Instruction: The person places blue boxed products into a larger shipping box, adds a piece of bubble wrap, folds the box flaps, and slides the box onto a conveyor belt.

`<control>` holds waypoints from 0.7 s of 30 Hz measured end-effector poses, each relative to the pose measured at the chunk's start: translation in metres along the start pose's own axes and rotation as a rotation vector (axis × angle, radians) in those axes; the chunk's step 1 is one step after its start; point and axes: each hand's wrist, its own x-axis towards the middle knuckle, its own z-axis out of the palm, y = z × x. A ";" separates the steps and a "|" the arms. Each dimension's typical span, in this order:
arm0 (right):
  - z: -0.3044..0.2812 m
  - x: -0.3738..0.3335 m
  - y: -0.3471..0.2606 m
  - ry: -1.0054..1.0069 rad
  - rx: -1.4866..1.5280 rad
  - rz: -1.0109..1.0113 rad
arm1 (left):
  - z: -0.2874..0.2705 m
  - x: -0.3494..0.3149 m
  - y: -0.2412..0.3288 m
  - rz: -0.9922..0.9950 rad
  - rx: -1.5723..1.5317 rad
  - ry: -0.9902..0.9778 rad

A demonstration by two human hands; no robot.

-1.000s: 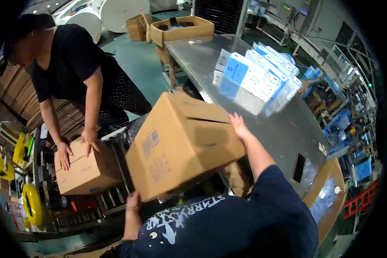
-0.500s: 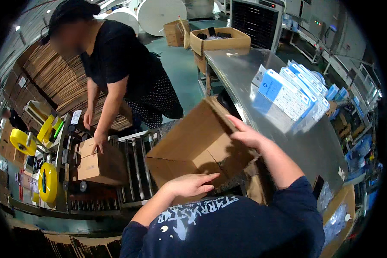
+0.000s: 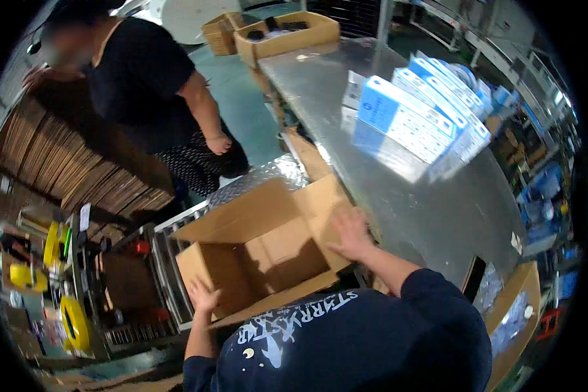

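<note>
An open-topped brown cardboard box (image 3: pixel 248 212) rests in front of me at the end of the roller conveyor, flaps spread and its bare bottom showing. My left hand (image 3: pixel 204 297) lies with fingers apart against the box's left side. On the right flap my right hand (image 3: pixel 353 235) presses flat, fingers spread. Neither hand is wrapped round anything. Just right of the box is a metal table (image 3: pixel 424 222), with several blue-and-white printed cartons (image 3: pixel 408 117) leaning together on it.
A co-worker (image 3: pixel 144 85) stands far left beside stacked flat cardboard (image 3: pixel 65 163). To the left, a carton (image 3: pixel 129 281) sits by a machine with yellow wheels (image 3: pixel 75 323). An open box of dark items (image 3: pixel 287 39) stands beyond the table. Clear plastic (image 3: pixel 513 326) fills a box at right.
The box has been turned and lowered from a tilt to a level position. My left hand has moved left to its side. The co-worker has let go of the other carton and straightened up.
</note>
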 end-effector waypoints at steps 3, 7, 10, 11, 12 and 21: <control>0.027 0.011 0.002 -0.474 0.408 0.025 | 0.072 0.038 -0.036 0.052 -0.994 -0.316; -0.078 0.037 0.096 -0.598 0.689 0.100 | 0.057 0.008 0.082 0.372 -0.739 -0.439; -0.147 0.056 0.220 0.225 0.518 0.310 | 0.067 0.013 0.106 0.412 -0.668 -0.530; -0.176 0.068 0.250 0.332 0.358 0.492 | 0.070 0.024 0.087 0.436 -0.527 -0.569; -0.199 0.078 0.286 0.377 0.129 0.477 | 0.070 0.032 0.071 0.450 -0.384 -0.598; -0.205 0.055 0.381 0.176 -0.174 0.547 | -0.055 0.050 0.188 0.415 0.727 -0.661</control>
